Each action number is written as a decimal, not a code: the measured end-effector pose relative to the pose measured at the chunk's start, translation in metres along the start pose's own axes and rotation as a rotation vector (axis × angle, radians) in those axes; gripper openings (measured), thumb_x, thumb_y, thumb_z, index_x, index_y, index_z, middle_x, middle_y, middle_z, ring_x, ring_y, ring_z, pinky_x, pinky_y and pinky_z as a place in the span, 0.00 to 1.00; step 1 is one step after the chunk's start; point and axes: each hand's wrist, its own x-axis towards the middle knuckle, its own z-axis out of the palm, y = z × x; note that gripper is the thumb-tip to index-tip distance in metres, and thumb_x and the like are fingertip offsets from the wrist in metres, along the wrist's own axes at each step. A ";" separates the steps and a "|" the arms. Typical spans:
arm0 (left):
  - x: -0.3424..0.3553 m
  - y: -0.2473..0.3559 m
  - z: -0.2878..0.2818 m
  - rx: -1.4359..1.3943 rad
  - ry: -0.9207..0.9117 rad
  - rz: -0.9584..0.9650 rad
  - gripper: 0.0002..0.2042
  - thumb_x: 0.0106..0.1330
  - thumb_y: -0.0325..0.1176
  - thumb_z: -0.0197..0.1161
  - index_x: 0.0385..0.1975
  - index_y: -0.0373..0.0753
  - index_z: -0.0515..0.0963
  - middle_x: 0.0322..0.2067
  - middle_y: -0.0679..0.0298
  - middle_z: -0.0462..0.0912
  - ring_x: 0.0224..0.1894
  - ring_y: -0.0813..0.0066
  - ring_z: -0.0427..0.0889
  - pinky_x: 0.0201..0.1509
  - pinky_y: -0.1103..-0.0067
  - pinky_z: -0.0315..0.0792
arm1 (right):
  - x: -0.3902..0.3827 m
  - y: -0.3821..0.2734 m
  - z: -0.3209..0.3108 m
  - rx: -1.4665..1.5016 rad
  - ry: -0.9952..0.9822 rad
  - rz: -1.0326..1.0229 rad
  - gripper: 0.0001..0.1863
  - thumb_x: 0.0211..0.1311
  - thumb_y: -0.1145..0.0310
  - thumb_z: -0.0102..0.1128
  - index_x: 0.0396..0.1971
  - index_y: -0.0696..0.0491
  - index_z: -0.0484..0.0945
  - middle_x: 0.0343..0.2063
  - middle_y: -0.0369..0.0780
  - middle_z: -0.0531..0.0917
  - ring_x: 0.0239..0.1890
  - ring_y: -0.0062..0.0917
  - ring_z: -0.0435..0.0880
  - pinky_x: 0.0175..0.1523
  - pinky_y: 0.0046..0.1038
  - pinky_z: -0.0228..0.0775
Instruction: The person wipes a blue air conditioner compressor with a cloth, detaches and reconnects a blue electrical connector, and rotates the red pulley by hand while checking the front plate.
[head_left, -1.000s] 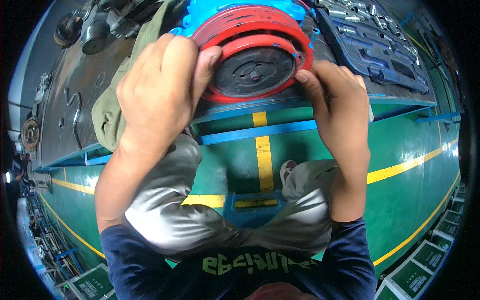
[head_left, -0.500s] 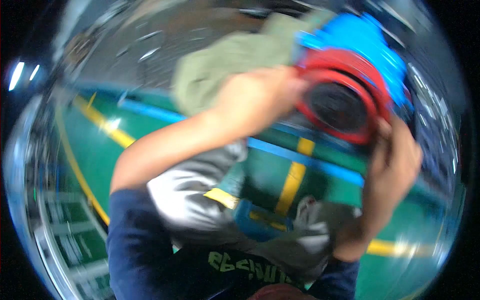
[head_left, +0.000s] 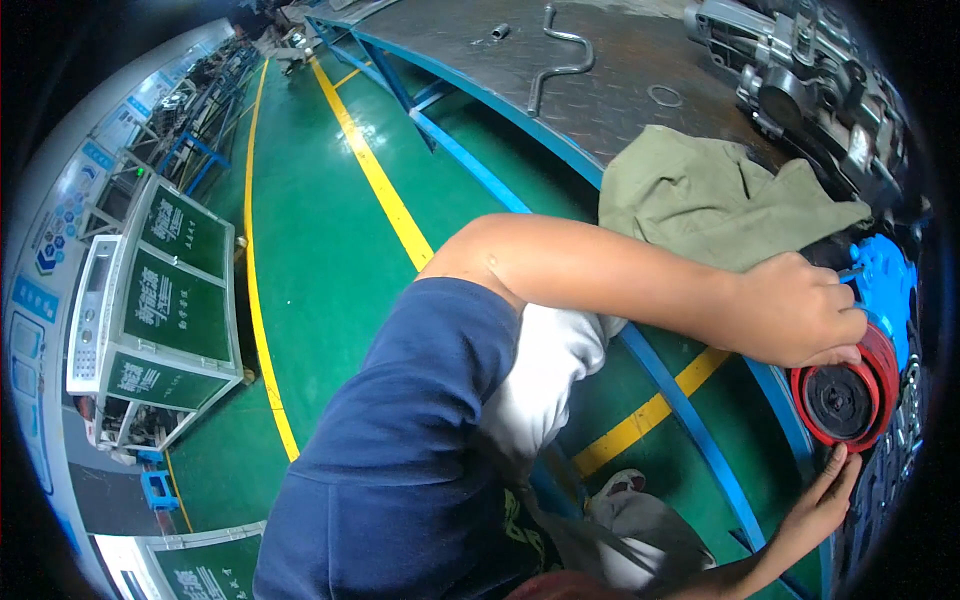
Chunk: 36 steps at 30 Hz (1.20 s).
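Head view: red disc [head_left: 845, 400] between fingers [head_left: 838, 462].

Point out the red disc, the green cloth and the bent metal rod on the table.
red disc [head_left: 842, 402]: head view, on its dark centre hub.
green cloth [head_left: 700, 205]: head view, on the middle folds.
bent metal rod [head_left: 560, 55]: head view, on its cranked middle section.

A glossy green floor [head_left: 300, 230] crossed by yellow lines [head_left: 375, 170] fills the room. Green signboards [head_left: 170, 290] in pale frames stand at the left beside blue racks [head_left: 195, 150]. The dark metal surface [head_left: 590, 90] has a blue frame. Light glints off the floor.
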 end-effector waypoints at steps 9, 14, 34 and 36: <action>0.026 0.008 0.017 0.097 0.081 0.169 0.17 0.56 0.52 0.64 0.26 0.45 0.74 0.26 0.65 0.74 0.28 0.66 0.76 0.28 0.73 0.71 | -0.010 -0.002 0.007 0.212 0.033 0.085 0.17 0.67 0.61 0.62 0.44 0.61 0.77 0.28 0.38 0.80 0.31 0.21 0.74 0.40 0.23 0.68; 0.037 0.025 0.023 -0.240 0.080 0.126 0.24 0.49 0.49 0.68 0.45 0.47 0.76 0.55 0.54 0.71 0.58 0.52 0.69 0.62 0.58 0.61 | -0.019 -0.004 0.003 0.385 0.167 0.095 0.21 0.64 0.69 0.64 0.54 0.60 0.73 0.45 0.42 0.79 0.46 0.25 0.76 0.55 0.26 0.67; 0.023 0.028 -0.011 -0.282 -0.281 -0.076 0.21 0.72 0.31 0.55 0.61 0.29 0.62 0.60 0.47 0.67 0.63 0.57 0.66 0.68 0.67 0.57 | -0.019 -0.027 0.039 0.560 0.365 -0.166 0.23 0.60 0.70 0.65 0.54 0.60 0.71 0.35 0.44 0.81 0.31 0.36 0.81 0.38 0.34 0.73; 0.024 0.036 -0.021 -0.219 -0.366 -0.084 0.22 0.73 0.32 0.52 0.62 0.29 0.60 0.62 0.46 0.64 0.66 0.58 0.63 0.71 0.66 0.53 | -0.025 -0.028 0.037 0.614 0.299 -0.121 0.24 0.59 0.70 0.66 0.54 0.61 0.71 0.32 0.45 0.82 0.30 0.36 0.82 0.38 0.35 0.73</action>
